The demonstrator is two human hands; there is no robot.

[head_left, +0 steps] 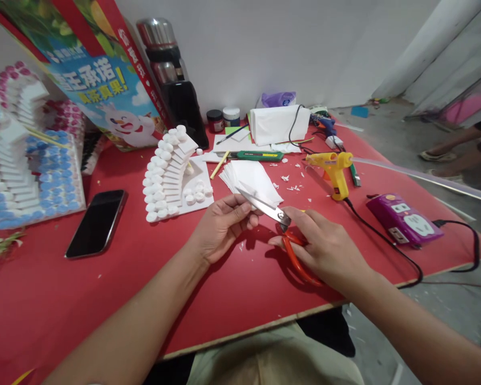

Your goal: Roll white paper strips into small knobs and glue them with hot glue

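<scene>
My right hand [324, 243] is wrapped round the red handles of a pair of scissors [264, 206]. Their steel blades point left, slightly apart, and reach over the fingers of my left hand [224, 224]. Those left fingers are pinched together by the blades; what sits between them is too small and covered to make out. Just behind the blades lies a fanned stack of white paper sheets [252, 179]. To the left stands a curved white stepped model [172, 176] edged with round white pieces, on a white base holding several more.
A yellow glue gun [332, 171] and a purple power socket [403, 219] with cords lie at right. A green utility knife [258, 155] rests behind the paper. At left are a phone [96, 223], a blue-and-white model [32, 176] and a carton [104, 80]. White scraps [292, 187] dot the red table.
</scene>
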